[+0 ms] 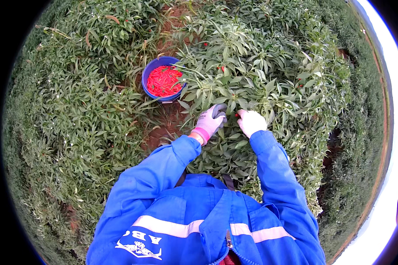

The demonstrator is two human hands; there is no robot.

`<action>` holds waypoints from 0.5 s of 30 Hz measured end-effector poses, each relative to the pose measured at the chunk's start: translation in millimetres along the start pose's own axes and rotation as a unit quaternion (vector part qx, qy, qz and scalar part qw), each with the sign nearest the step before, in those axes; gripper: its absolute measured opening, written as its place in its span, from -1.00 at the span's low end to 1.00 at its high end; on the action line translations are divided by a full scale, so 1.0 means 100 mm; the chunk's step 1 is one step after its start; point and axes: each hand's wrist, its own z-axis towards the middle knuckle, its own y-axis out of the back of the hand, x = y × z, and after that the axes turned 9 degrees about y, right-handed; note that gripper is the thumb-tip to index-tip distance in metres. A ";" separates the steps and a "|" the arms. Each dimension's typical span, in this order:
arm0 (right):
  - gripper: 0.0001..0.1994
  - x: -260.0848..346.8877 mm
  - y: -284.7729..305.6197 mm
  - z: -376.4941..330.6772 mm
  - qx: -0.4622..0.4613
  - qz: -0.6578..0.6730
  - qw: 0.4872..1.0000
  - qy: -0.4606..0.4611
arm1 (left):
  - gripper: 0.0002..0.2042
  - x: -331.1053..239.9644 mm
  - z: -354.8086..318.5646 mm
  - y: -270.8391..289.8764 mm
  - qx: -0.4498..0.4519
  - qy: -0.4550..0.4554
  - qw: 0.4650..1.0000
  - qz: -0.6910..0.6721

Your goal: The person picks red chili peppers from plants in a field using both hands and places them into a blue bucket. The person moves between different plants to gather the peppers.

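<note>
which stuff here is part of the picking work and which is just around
In use: left hand and right hand, both gloved, in the leafy pepper plant; small red pepper at the right fingers; blue bucket of red peppers.

Just around: neighbouring plants; bare red soil.

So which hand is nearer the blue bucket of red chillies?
Left. The left hand is in the leaves just below and right of the blue bucket; the right hand is farther right in the same plant.
</note>
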 end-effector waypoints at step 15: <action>-0.82 0.10 -0.14 0.04 -0.015 -0.023 1.000 0.014 | -0.61 -0.01 0.01 -0.28 -0.095 -0.096 0.921 0.366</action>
